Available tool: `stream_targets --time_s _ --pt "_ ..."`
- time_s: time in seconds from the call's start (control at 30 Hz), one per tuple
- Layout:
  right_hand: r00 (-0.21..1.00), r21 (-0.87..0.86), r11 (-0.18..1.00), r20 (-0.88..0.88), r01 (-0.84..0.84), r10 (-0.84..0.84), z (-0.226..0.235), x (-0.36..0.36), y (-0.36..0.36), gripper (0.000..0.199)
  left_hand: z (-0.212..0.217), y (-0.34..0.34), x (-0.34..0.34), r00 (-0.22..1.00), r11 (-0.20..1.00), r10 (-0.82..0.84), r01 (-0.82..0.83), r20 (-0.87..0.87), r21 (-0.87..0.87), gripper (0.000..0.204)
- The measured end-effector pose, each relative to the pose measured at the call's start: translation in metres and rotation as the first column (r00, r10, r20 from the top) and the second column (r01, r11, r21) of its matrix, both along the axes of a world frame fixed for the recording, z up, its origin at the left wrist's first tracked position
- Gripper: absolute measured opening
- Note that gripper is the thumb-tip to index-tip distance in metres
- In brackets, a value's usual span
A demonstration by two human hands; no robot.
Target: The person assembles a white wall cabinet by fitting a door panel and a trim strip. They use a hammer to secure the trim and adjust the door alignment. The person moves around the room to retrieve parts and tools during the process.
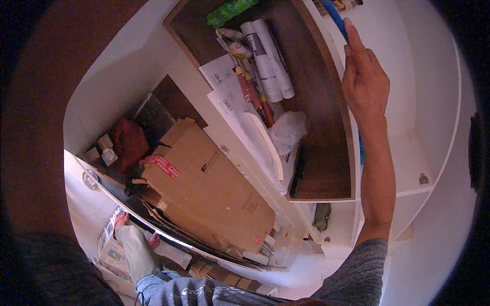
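My right hand reaches up at the upper right, beside the white edge of a brown-lined shelf compartment. Its fingers are closed around a long, narrow blue thing whose kind I cannot make out. The index finger lies stretched along it, and a bit of blue also shows beside my forearm. Paper rolls, several red-handled tools, printed papers and a crumpled clear plastic bag lie in the compartment. My left hand is out of view.
A large, worn cardboard box lies at the middle left, with a dark red bag beyond it. A green plastic package sits at the compartment's top. White shelving stands at right. My foot shows at lower left beside newspapers.
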State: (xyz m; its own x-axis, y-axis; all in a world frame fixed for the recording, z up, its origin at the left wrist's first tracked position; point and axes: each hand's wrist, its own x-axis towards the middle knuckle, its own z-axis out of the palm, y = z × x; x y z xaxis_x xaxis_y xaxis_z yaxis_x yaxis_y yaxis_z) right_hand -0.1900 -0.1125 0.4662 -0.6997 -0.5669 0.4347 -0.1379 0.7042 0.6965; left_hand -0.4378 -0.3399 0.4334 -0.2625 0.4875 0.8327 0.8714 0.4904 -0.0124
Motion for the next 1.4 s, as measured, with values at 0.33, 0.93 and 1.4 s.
stream_targets --time_s 0.33,0.93,1.4 --pt "1.0 0.085 0.996 -0.019 0.02 -0.019 0.002 -0.007 -0.007 0.054 0.0 -0.005 -0.005 0.999 1.0 -0.001 0.0 0.042 0.017 0.019" --pt "0.99 -0.034 0.99 0.007 -0.14 0.141 0.008 -0.012 -0.02 0.056 -0.004 -0.008 -0.022 0.989 0.997 0.063 -0.067 -0.137 -0.028 0.017" --pt "1.0 0.097 0.995 -0.021 0.024 -0.022 0.01 -0.02 -0.02 0.056 -0.006 -0.01 -0.027 0.994 0.995 -0.054 0.046 0.094 0.085 0.019"
